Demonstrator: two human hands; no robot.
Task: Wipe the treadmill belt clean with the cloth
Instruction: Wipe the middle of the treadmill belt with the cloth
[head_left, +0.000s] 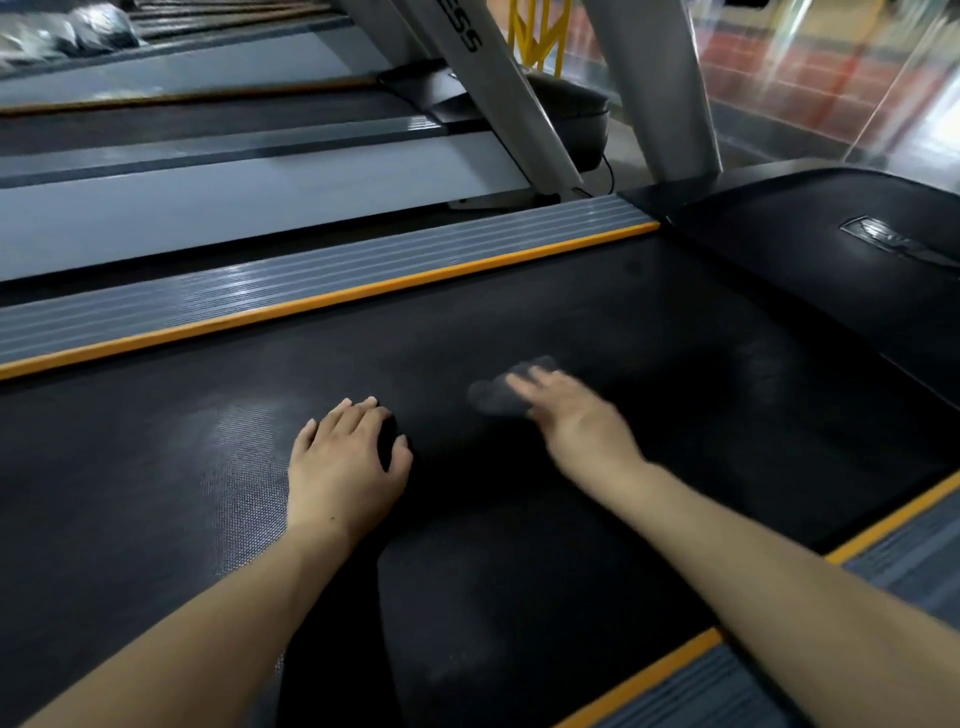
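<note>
Wiping looks to be under way, though how much of the belt (519, 322) is already clean cannot be told for sure: the dark surface shows faint dull smears toward one o'clock and a paler, shiny patch at about nine o'clock from the hands. By my judgement the middle of the belt is being worked now, and the stretch near the motor cover (831, 249) at two o'clock, along with the strip beside the orange edge line (322, 304) at eleven o'clock, remains to be covered.

The cloth (501, 395), a small grey rag, lies flat on the belt near the middle of the view. It sits under the fingertips of the right hand (576, 421), poking out toward ten o'clock from that hand. The right hand is spread flat, fingers extended, pressing down on the cloth rather than clenching it; it is blurred, which suggests a sweeping stroke.

The left hand (343, 462) rests on the belt just beside the cloth, at about eight o'clock from it, not touching it. Its fingers are loosely curled with the palm down, holding nothing, seemingly braced for support.
</note>
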